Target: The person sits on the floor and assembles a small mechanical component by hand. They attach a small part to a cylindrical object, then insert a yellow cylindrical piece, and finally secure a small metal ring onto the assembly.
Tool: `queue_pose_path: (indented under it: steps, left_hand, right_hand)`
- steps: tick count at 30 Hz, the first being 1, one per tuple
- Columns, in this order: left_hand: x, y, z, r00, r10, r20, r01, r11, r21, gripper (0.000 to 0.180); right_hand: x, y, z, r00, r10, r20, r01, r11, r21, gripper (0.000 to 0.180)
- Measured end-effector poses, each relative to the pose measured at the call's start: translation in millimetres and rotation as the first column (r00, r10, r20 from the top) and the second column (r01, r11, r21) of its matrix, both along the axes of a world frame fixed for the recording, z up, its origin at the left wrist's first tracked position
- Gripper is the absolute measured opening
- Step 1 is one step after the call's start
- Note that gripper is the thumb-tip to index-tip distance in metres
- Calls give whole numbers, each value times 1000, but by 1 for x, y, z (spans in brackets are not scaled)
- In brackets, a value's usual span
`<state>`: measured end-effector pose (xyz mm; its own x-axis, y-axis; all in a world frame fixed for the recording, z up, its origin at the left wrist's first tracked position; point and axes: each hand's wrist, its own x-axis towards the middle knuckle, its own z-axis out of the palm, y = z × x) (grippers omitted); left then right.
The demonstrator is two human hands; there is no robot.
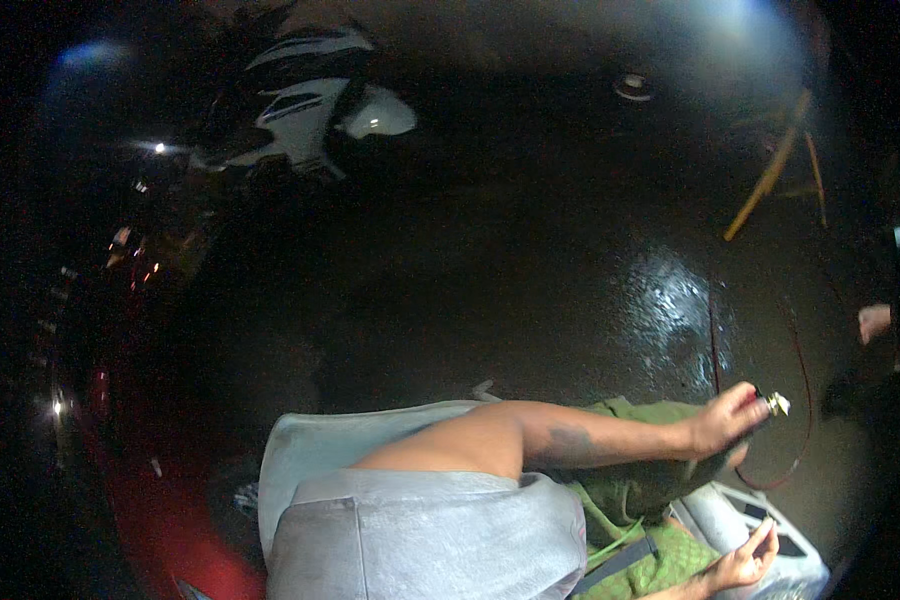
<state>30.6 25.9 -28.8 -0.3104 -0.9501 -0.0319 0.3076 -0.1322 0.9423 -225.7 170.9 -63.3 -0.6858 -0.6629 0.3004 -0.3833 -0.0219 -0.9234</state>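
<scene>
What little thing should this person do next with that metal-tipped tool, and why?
Perhaps bring the right hand up to steady the metal-tipped tool. Only the left hand grips it, while the right is apart from it, lower in the view. I cannot tell whether the right fingers pinch something small.

A white-panelled motorcycle [310,112] stands on the dark floor [530,270]. Right of the motorcycle is a small round object [633,88]; farther right, yellow bars [769,180] slant. Nearer than the motorcycle curves a red panel [185,530].
</scene>
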Motion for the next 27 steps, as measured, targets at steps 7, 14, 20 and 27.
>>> queue_pose_path:
  steps: [7,14,20,27]
  left_hand:
    - [-8,13,-5,930,177,322,-8,886,-463,64]
    - [-24,9,-22,897,135,421,105,860,-499,59]
    - [-24,7,-26,894,137,427,95,873,-479,57]
    - [-21,16,-8,861,284,422,12,818,-575,55]
  right_hand:
    - [15,-13,25,735,-81,-674,43,996,-74,31]
    - [39,-16,31,827,-73,-557,61,997,-39,29]
    - [30,-13,22,813,-55,-579,38,998,-42,26]
    - [3,-1,0,993,-49,-108,80,951,300,23]
